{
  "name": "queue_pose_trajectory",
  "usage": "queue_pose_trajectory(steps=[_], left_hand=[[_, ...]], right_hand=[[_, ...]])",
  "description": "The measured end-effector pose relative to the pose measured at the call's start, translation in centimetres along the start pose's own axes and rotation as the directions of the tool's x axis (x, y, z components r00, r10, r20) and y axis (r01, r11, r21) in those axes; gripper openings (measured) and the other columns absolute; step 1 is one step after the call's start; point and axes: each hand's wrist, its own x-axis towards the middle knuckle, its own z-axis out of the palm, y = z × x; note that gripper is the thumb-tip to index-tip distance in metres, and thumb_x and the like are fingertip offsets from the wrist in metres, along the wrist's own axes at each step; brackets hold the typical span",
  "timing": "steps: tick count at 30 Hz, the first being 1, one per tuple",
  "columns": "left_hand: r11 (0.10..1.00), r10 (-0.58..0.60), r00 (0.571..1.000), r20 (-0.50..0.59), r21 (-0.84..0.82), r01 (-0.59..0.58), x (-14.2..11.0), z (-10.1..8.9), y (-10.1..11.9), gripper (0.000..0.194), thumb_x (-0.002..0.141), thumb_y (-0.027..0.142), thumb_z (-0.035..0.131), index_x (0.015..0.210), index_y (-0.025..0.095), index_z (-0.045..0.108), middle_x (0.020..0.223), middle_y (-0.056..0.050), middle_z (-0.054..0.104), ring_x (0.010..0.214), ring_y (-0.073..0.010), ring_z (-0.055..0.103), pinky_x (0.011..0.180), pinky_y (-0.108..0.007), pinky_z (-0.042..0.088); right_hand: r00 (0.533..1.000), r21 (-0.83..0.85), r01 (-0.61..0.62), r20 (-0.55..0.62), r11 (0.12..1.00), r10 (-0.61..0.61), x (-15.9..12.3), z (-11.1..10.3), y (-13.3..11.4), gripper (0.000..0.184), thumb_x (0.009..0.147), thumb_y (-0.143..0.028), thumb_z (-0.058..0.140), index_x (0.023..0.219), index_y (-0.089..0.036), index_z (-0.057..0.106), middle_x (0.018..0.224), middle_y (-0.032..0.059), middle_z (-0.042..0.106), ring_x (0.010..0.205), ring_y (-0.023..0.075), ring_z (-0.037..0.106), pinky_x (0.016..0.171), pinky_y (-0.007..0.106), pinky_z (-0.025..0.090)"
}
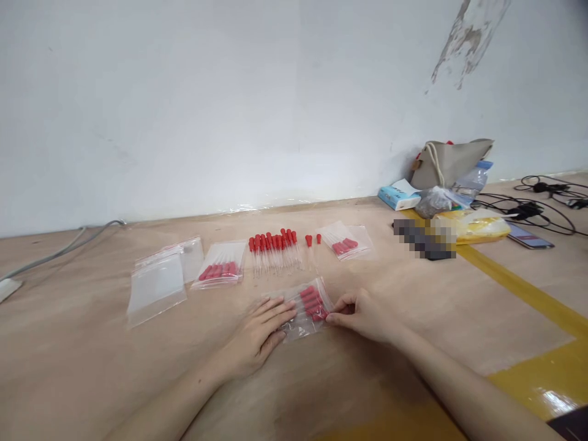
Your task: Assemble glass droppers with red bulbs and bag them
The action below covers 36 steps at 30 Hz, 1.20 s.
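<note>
A clear zip bag (301, 327) lies flat in front of me, with several red-bulbed droppers (313, 301) inside. My left hand (261, 331) rests on the bag's left part, fingers stretched out. At the bag's right edge, my right hand (358, 312) pinches the plastic between thumb and fingers. Behind them is a row of loose droppers (274, 242) with red bulbs facing the wall, and two more loose ones (309, 241) beside it. Filled zip bags stand on either side, one at the left (221, 263) and one at the right (345, 242).
Flat zip bags (158, 285) lie at the left near a grey cable (92, 236). At the right are a tissue pack (399, 195), a grey bag (452, 164), a yellow packet (478, 226), a phone (530, 237) and black cables (526, 210). Yellow tape (519, 285) crosses the table.
</note>
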Motion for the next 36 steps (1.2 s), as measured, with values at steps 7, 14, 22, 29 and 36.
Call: queue_pose_trajectory(steps=[7,14,22,29,36], left_hand=[[1.0,-0.006,1.0,0.016,0.012,0.006,0.0,-0.1,0.1,0.041,0.091,0.024,0.033,0.132,0.03,0.031,0.136,0.003,0.036,0.127,-0.0179,0.028,0.105,-0.042,0.024],[1.0,-0.01,0.998,0.062,0.024,0.009,0.1,-0.3,0.1,0.043,0.09,0.032,0.034,0.133,0.031,0.028,0.137,0.004,0.033,0.128,-0.0195,0.026,0.105,-0.045,0.023],[0.999,-0.004,0.999,0.047,0.05,0.001,0.0,-0.1,0.0,0.044,0.089,0.034,0.036,0.133,0.03,0.029,0.138,0.002,0.033,0.128,-0.0199,0.026,0.104,-0.045,0.024],[0.998,0.014,0.999,0.037,0.063,-0.016,0.0,0.1,-0.3,0.044,0.09,0.032,0.036,0.133,0.03,0.028,0.137,0.003,0.033,0.128,-0.0193,0.026,0.105,-0.044,0.024],[0.996,0.053,0.997,0.065,0.068,-0.057,0.0,-0.2,-0.2,0.045,0.089,0.031,0.036,0.133,0.031,0.026,0.137,0.002,0.034,0.127,-0.0208,0.027,0.104,-0.046,0.024]], right_hand=[[0.999,0.027,-0.007,-0.042,1.0,0.008,0.0,0.6,-0.3,0.019,0.07,-0.03,0.055,0.061,-0.015,0.063,0.057,0.0004,0.058,0.052,0.0096,0.044,0.048,0.021,0.031],[0.996,0.103,0.016,-0.088,0.995,-0.007,0.2,0.3,-0.6,0.017,0.07,-0.027,0.054,0.059,-0.015,0.056,0.055,-0.0023,0.05,0.05,0.0072,0.039,0.046,0.02,0.029],[0.97,0.336,-0.215,-0.039,0.917,0.242,0.2,0.7,-1.0,0.019,0.066,-0.028,0.058,0.056,-0.017,0.046,0.042,-0.0066,0.043,0.034,0.0051,0.037,0.033,0.018,0.025],[0.979,0.409,-0.199,0.048,0.891,0.196,0.7,0.3,-0.4,0.019,0.066,-0.029,0.061,0.065,-0.017,0.046,0.044,-0.0088,0.045,0.029,0.0035,0.035,0.029,0.016,0.022],[0.988,0.335,-0.14,-0.009,0.932,0.152,1.6,1.0,-0.1,0.023,0.068,-0.037,0.06,0.066,-0.014,0.057,0.055,-0.0014,0.056,0.041,0.0062,0.045,0.038,0.018,0.034]])
